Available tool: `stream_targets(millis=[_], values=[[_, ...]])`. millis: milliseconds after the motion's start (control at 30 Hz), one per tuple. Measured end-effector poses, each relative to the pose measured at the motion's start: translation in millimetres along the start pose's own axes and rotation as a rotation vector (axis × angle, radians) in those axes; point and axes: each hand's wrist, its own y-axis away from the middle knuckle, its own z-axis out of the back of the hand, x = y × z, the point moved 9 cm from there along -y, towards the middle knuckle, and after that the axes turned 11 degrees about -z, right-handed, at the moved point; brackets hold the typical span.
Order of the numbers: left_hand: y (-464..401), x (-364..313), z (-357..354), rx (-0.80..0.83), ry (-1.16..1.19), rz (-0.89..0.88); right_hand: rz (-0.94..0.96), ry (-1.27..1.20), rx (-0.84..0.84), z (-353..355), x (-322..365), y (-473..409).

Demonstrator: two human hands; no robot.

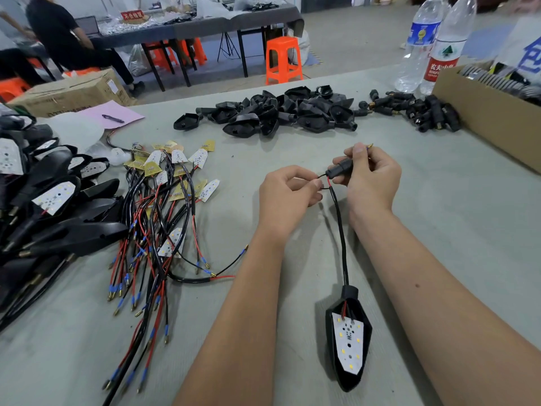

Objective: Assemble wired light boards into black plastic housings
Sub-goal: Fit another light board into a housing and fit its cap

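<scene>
Light board (349,344), white w/ yellow LEDs, sits inside a black housing (348,376) lying on the grey table (292,148) at 6 o'clock, between the two forearms, nose toward the near edge. Its black cable (340,227) runs up toward 12 o'clock to the hands at centre. Open room: a bare strip of table between the hands and the pile of empty housings (278,112) at 12 o'clock, plus a wide bare patch at 3–4 o'clock up to the table's right edge. At 9 o'clock things are crowded: tangle of wired boards (164,200) w/ red/black leads just beside the left forearm, and stacked finished units (52,206) at the far left edge. Black stem parts (424,112) lie at 1 o'clock, touching a cardboard box (483,118) that overhangs the right side; two water bottles (433,45) stand behind it. Left hand (288,194) is curled, thumb and forefinger pinching the thin lead wires (327,183) where they split from the cable. Right hand (370,177) is curled round a black stem piece (339,168), thumb on top, a brass wire tip poking out past the fingers. Both wrists are raised off the table, forearms angled in from 5 and 7 o'clock.
</scene>
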Motion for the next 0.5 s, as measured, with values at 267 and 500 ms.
stream_targets(millis=[267, 500], values=[[-0.9, -11.0, 4.9, -0.034, -0.147, -0.089, 0.081, 0.126, 0.019, -4.8, 8.5, 7.3], [1.1, -10.5, 4.6, -0.059, -0.114, -0.077, 0.052, 0.114, 0.015, -4.5, 5.4, 5.2]])
